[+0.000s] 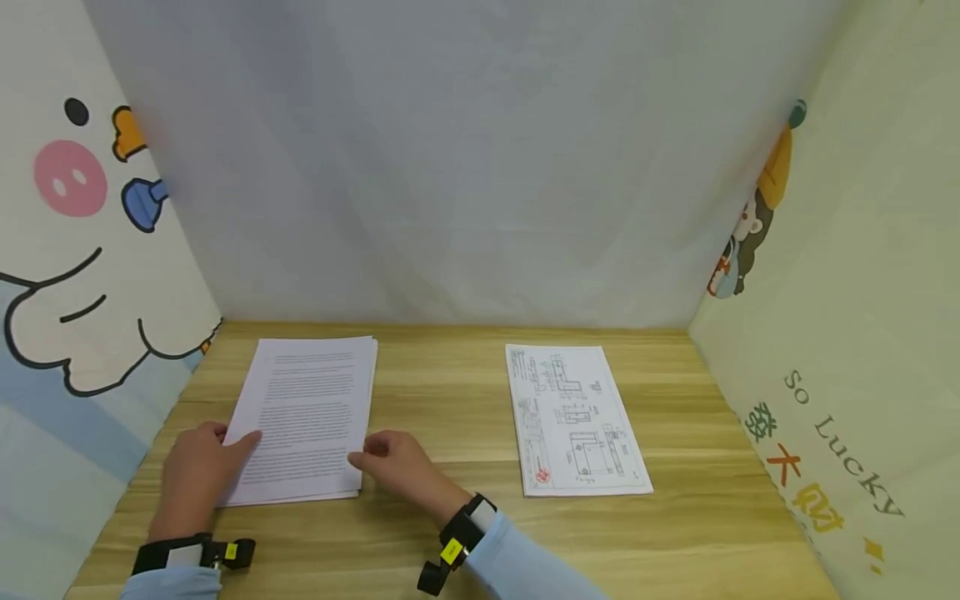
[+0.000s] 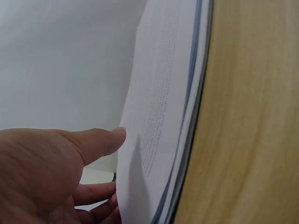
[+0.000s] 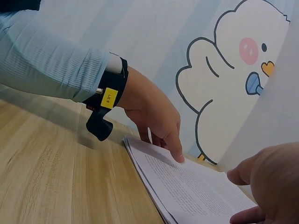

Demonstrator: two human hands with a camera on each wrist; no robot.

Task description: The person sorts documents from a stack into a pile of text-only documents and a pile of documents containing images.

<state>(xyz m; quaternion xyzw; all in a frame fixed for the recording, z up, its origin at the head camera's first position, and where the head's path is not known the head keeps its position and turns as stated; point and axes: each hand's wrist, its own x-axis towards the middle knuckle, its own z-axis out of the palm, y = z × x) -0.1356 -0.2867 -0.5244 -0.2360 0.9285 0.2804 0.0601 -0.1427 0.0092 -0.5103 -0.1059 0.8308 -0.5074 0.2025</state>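
A stack of printed paper (image 1: 307, 417) lies at the left of the wooden table, its sheets slightly uneven at the edges. My left hand (image 1: 198, 467) grips the stack's left edge near the lower corner, thumb on the top page and the other fingers at the side, partly hidden. Across from it, my right hand (image 1: 405, 471) is at the right edge. Its thumb overlaps the page in the head view. In the right wrist view the right hand's fingertips (image 3: 238, 176) stand apart, with the paper's edge close by.
A second stack of sheets with technical drawings (image 1: 577, 425) and a red stamp lies to the right on the table (image 1: 442, 392). A pale curtain (image 1: 465, 167) stands behind the table, with printed cloth walls (image 1: 825, 275) at both sides.
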